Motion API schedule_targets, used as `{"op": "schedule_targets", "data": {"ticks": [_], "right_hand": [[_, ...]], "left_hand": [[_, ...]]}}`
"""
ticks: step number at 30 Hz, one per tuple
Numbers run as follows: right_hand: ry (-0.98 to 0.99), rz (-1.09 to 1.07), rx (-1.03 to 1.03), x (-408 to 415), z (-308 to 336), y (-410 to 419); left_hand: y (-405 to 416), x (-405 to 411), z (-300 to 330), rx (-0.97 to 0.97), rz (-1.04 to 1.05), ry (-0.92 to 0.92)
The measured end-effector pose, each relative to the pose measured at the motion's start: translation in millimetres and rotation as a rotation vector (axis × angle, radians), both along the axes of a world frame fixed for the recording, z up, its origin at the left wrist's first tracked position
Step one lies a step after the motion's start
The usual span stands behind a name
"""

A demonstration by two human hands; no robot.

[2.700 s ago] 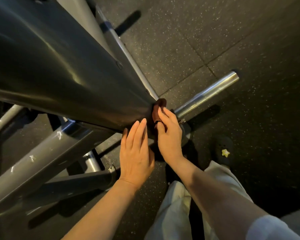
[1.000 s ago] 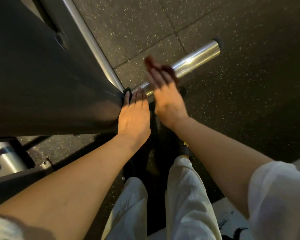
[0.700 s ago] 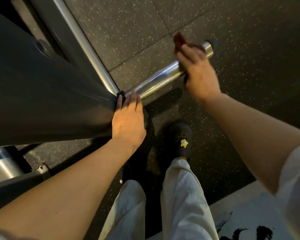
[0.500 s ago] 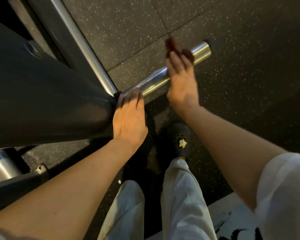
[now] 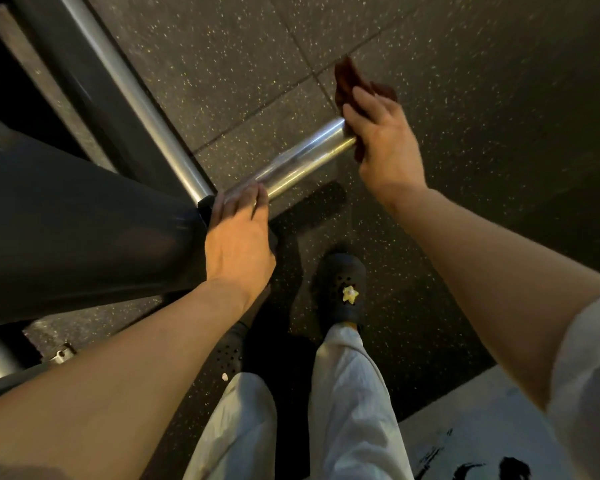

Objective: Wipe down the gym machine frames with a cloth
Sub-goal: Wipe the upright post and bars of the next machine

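The right hand [image 5: 383,133] is making the grip: its fingers are curling over a dark reddish-brown cloth [image 5: 349,81] and pressing it onto the far end of a shiny round steel peg [image 5: 302,159]. Cloth is bunching out past the fingertips toward 12 o'clock and hanging below the palm at 6 o'clock. The peg's end cap is hiding under the hand, so how far the cloth is wrapping round it cannot be told.

The left hand [image 5: 239,237] is lying with straight, relaxed fingers at 8 o'clock of the right one, bracing where the peg is meeting the wide dark painted frame beam [image 5: 84,230]; it is holding nothing.

Likely risks: with the hand sitting at the peg's very tip, a further stroke outward could be sliding the cloth off into the air and dropping it onto the speckled black rubber floor [image 5: 222,64]. The loose bunch could also be leaving the underside unwiped.

The right forearm is reaching out from 4 o'clock, wrist nearly straight, back of hand up. The left forearm is coming in from 7 o'clock.
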State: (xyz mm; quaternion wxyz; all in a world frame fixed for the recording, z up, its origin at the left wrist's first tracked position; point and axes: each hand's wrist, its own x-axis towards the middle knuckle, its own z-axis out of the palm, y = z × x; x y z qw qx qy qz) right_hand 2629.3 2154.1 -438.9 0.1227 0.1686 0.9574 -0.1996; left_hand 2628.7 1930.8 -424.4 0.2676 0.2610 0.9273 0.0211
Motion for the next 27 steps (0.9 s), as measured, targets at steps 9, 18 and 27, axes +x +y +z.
{"op": "schedule_targets", "data": {"ticks": [9, 18, 27], "right_hand": [[-0.056, 0.331, -0.118, 0.4, -5.0, -51.2], [-0.02, 0.084, 0.02, -5.5, -2.6, -19.7], [-0.11, 0.259, -0.266, -11.6, -2.1, -63.9]], "left_hand": [[6.7, 4.4, -0.4, -0.055, 0.044, -0.006], [-0.7, 10.2, -2.7, 0.011, 0.044, 0.002], [-37.2, 41.8, 10.2, -0.149, -0.076, 0.118]]}}
